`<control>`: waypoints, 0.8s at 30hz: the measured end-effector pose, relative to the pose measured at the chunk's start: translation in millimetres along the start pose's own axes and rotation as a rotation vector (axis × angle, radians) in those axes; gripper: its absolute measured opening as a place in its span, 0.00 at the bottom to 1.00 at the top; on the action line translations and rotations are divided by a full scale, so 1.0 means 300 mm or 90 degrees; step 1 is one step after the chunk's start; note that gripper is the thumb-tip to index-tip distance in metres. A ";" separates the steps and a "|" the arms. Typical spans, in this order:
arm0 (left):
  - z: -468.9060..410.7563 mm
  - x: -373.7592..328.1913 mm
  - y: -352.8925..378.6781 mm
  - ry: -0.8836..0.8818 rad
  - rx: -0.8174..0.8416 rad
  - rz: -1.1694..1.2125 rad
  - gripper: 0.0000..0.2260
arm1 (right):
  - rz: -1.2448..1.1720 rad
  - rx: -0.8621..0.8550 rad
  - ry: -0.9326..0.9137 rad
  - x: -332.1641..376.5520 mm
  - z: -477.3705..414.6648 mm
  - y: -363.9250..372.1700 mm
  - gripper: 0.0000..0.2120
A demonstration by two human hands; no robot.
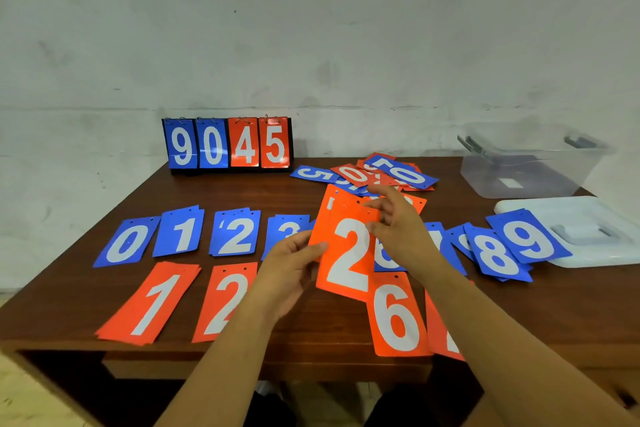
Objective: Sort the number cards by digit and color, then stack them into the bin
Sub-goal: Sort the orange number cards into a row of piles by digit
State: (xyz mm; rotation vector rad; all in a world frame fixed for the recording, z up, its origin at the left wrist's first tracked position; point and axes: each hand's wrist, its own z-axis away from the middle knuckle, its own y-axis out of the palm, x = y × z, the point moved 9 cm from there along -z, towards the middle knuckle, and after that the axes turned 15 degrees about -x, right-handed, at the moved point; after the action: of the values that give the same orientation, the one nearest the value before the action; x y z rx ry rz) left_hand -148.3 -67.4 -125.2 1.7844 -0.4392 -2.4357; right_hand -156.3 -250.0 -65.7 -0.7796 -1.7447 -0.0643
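While both hands hold a small fan of orange cards [346, 253] just above the worktop [311, 333], sorted rows lie around them.

The left hand [291, 270] pinches the fan's left edge, thumb on the face of the front card, a 2. The right hand [401, 229] curls its fingers onto the upper right edge, nipping a card there. Behind the fan runs a blue row from 0 [126, 243] to 9 [526, 239]; nearer me lie orange piles of 1 [152, 303], 2 [225, 302] and 6 [396, 315]. An unsorted heap [374, 175] sits beyond the right hand. The clear bin [519, 180] stands well apart at the far right corner, its lid [606, 253] beside it, under the blue 9.
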 end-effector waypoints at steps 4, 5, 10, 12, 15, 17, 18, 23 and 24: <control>0.002 0.019 -0.039 0.026 -0.053 0.026 0.12 | -0.067 -0.099 0.143 -0.045 0.039 -0.007 0.25; 0.004 0.019 -0.048 0.035 -0.064 0.041 0.12 | -0.065 -0.096 0.174 -0.053 0.060 0.004 0.25; 0.027 0.025 -0.083 0.042 -0.077 0.034 0.15 | -0.040 -0.045 0.213 -0.068 0.142 0.094 0.15; 0.030 0.020 -0.121 0.047 -0.083 -0.009 0.17 | -0.038 -0.059 0.211 -0.062 0.149 0.115 0.12; 0.036 -0.019 -0.218 0.073 -0.132 -0.076 0.23 | -0.028 -0.071 0.201 -0.040 0.160 0.141 0.04; 0.038 -0.071 -0.306 0.099 -0.204 -0.099 0.23 | -0.051 -0.117 0.206 -0.028 0.159 0.141 0.05; 0.036 -0.100 -0.356 0.110 -0.251 -0.101 0.22 | -0.061 -0.138 0.218 -0.029 0.155 0.139 0.06; 0.067 -0.218 -0.589 0.159 -0.387 -0.103 0.23 | -0.065 -0.034 0.268 -0.008 0.189 0.280 0.06; 0.078 -0.237 -0.621 0.168 -0.395 -0.110 0.22 | -0.053 -0.016 0.267 0.004 0.201 0.318 0.06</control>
State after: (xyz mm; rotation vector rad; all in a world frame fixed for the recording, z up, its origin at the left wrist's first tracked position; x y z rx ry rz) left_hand -130.5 131.5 -106.1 1.8484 0.4619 -2.0485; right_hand -156.9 -149.7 -117.4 -0.6561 -1.3770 -0.2861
